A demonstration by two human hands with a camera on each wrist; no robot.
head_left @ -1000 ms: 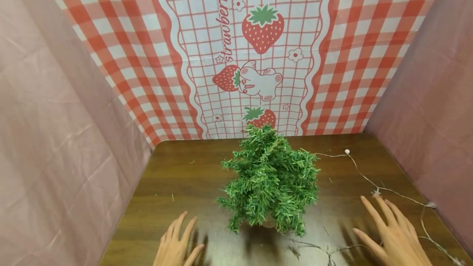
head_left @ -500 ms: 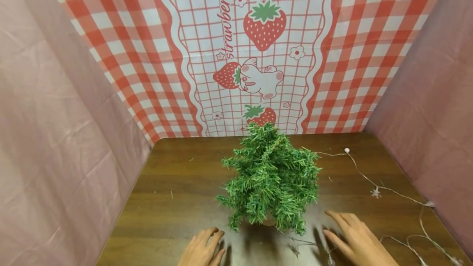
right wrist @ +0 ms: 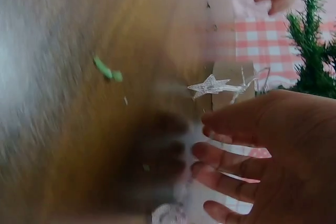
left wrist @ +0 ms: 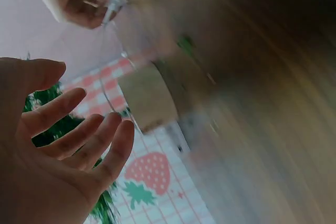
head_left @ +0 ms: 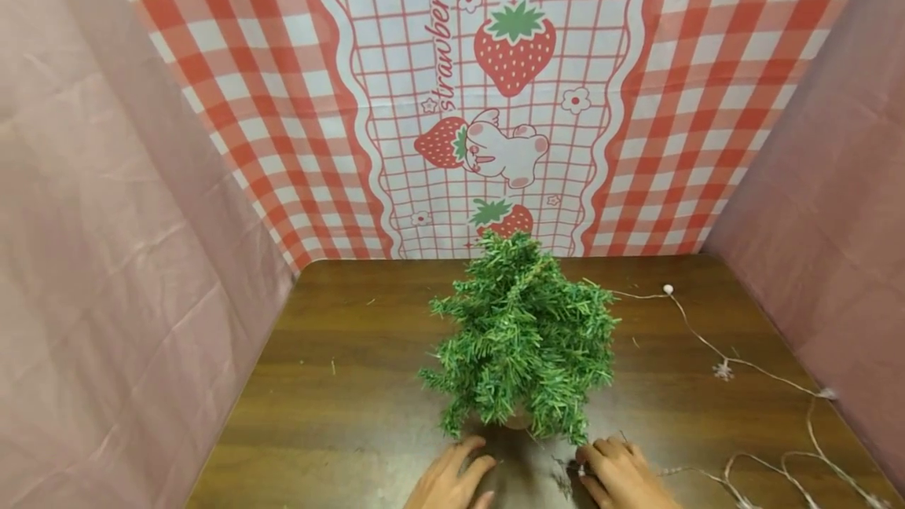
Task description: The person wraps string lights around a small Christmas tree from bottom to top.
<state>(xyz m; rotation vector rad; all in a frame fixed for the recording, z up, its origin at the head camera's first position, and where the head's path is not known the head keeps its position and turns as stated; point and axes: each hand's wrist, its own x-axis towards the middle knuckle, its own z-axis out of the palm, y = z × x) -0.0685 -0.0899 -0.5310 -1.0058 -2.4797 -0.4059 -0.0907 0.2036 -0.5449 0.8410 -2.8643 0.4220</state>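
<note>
As both hands close in low before a small green artificial tree (head_left: 523, 336), a star-shaped light (right wrist: 210, 86) sits just beside the fingertips of the right hand (head_left: 622, 477); whether they pinch any part of the light string (head_left: 829, 394) cannot be told. The left hand (head_left: 452, 481) holds nothing, its fingers loose. The tree stands upright just beyond and between the hands, probably so both can reach it; its tan base (left wrist: 149, 98) keeps it up unaided. Wire trails from beyond the right hand across the table (head_left: 339, 415), perhaps spread to avoid tangles. Past the tree, "strawberry" (head_left: 441, 38) runs sideways up a checked backdrop (head_left: 707, 100). No brand or label is legible.
</note>
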